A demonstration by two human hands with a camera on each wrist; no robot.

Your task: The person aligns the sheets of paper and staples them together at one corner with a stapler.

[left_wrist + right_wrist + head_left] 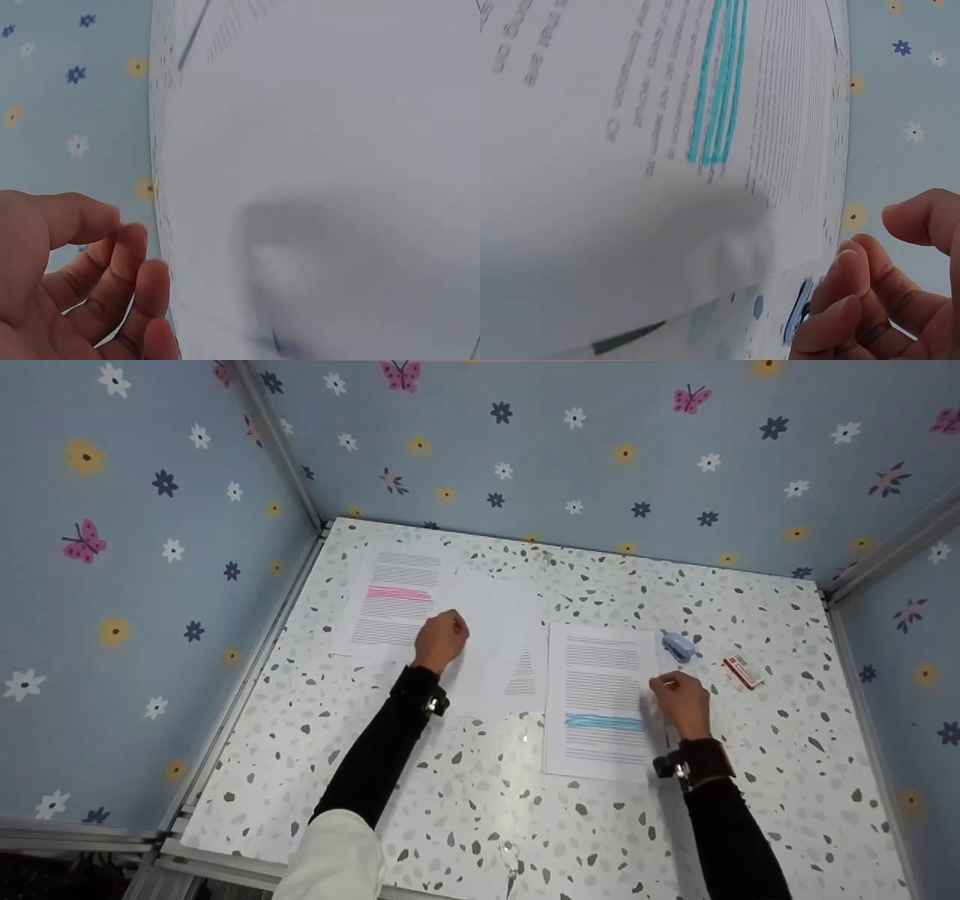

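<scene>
On the speckled tabletop (465, 780), the left hand (441, 639) is seen resting knuckles-up on the blank sheets (491, 615) spread across the middle, toward the far edge; its fingers are loosely curled, and in the left wrist view they are shown bent with nothing held between them. Just to its left, near the far left corner, a printed sheet with a pink band (390, 607) is laid flat, partly overlapped by the blank sheets. A smaller corner of printed text (523, 673) is left showing under the blank sheets' near edge. To the right of centre, a printed sheet with a blue band (600, 701) is laid flat, its long sides running toward the near edge. The right hand (681, 703) is placed at this sheet's right edge, fingers curled and fingertips down by the paper; whether the edge is pinched cannot be told from the head view, and in the right wrist view the fingers are seen bent beside the sheet with nothing clearly held. A small blue stapler (679, 646) is found just beyond the right hand, close to the sheet's far right corner, and a red-and-white box (742, 671) is set a little further right, toward the right edge.
</scene>
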